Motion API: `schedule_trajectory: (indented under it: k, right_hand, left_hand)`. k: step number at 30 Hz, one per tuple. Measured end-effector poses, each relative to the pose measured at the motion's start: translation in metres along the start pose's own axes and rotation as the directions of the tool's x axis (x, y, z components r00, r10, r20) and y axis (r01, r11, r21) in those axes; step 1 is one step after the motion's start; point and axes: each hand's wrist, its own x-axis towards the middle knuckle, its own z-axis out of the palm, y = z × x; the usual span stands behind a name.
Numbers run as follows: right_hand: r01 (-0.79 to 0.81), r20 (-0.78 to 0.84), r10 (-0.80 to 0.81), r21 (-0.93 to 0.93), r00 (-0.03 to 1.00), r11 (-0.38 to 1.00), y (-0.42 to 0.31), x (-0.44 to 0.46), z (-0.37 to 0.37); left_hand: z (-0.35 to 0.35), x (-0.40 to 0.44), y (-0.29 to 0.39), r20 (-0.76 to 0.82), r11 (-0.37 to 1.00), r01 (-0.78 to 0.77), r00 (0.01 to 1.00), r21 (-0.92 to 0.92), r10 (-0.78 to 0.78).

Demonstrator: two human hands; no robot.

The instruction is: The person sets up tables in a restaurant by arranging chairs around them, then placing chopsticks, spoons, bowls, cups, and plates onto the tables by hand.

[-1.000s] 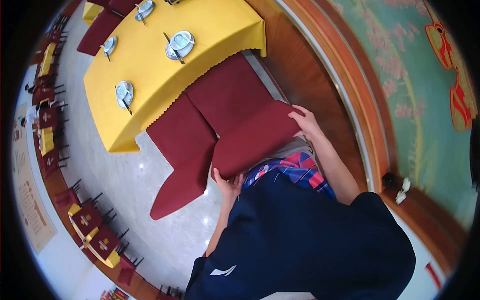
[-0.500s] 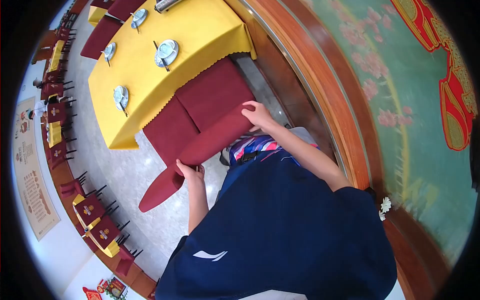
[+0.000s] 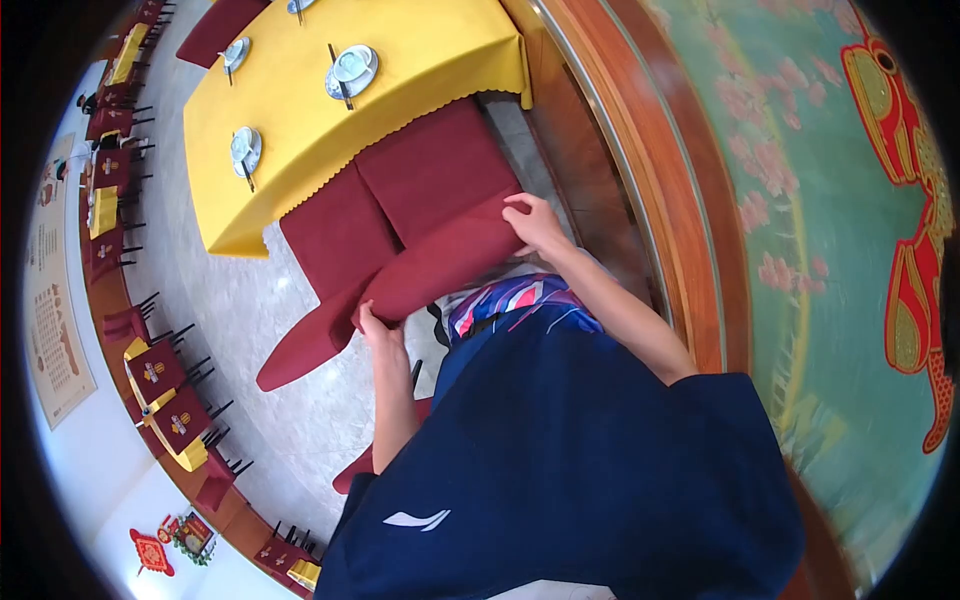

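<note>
Two dark red upholstered chairs stand side by side at a table, their backrests toward me. Both my hands are on the backrest of the nearer chair (image 3: 450,262). My left hand (image 3: 383,328) grips its left end, where it meets the backrest of the other chair (image 3: 312,348). At the right end, my right hand (image 3: 537,224) is closed over the top corner, fingers on the far side. Some fingertips are hidden behind the padding. The seats reach under the edge of the yellow tablecloth (image 3: 290,165).
Place settings with a bowl, plate and chopsticks (image 3: 352,72) lie on the table. A wood-trimmed ledge (image 3: 640,170) and painted wall (image 3: 800,300) run along my right. Grey floor (image 3: 235,310) spreads left, toward more tables and chairs (image 3: 165,385). Another red chair (image 3: 355,470) shows beside my left arm.
The view has shifted, bringing another red chair into sight beside my left arm. Both hands keep hold of the same backrest, with the left fingers slightly rearranged on its end.
</note>
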Motion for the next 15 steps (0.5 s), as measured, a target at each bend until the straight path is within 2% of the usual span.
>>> schedule_trajectory:
  k: [1, 2, 5, 7, 10, 11, 12, 15]
  right_hand:
    - [-0.005, -0.003, 0.005, -0.039, 1.000, 0.999, -0.004, 0.005, -0.006]
    - [-0.017, -0.007, 0.017, -0.080, 1.000, 0.997, -0.007, 0.004, -0.013]
    - [-0.024, -0.109, 0.009, -0.130, 0.994, 0.991, -0.031, 0.004, -0.023]
    - [0.002, -0.088, -0.014, -0.133, 0.996, 0.991, -0.040, 0.018, -0.031]
    - [0.052, -0.100, -0.074, -0.208, 0.992, 0.977, -0.056, 0.032, -0.034]
    - [0.053, -0.100, -0.076, -0.214, 0.992, 0.975, -0.056, 0.038, -0.034]
    - [0.059, -0.093, -0.081, -0.223, 0.992, 0.973, -0.055, 0.037, -0.031]
    - [0.016, -0.083, -0.027, -0.136, 0.996, 0.991, -0.058, 0.036, -0.015]
  left_hand:
    - [0.019, -0.034, -0.001, 0.007, 0.999, 0.016, 1.000, 0.046, -0.016]
    - [0.015, -0.035, -0.010, -0.023, 0.997, 0.069, 0.997, 0.028, -0.068]
    - [0.030, -0.054, -0.020, -0.044, 0.995, 0.096, 0.994, 0.010, -0.096]
    - [0.041, -0.059, -0.021, -0.010, 0.985, 0.174, 0.985, 0.013, -0.174]
    - [0.060, -0.051, -0.024, 0.011, 0.989, 0.150, 0.989, 0.006, -0.150]
    - [0.074, -0.057, -0.021, -0.090, 0.995, 0.103, 0.991, 0.013, -0.102]
    - [0.073, -0.054, -0.020, -0.092, 0.995, 0.102, 0.991, 0.001, -0.102]
    - [0.065, -0.034, 0.002, 0.023, 0.990, 0.137, 0.990, -0.031, -0.136]
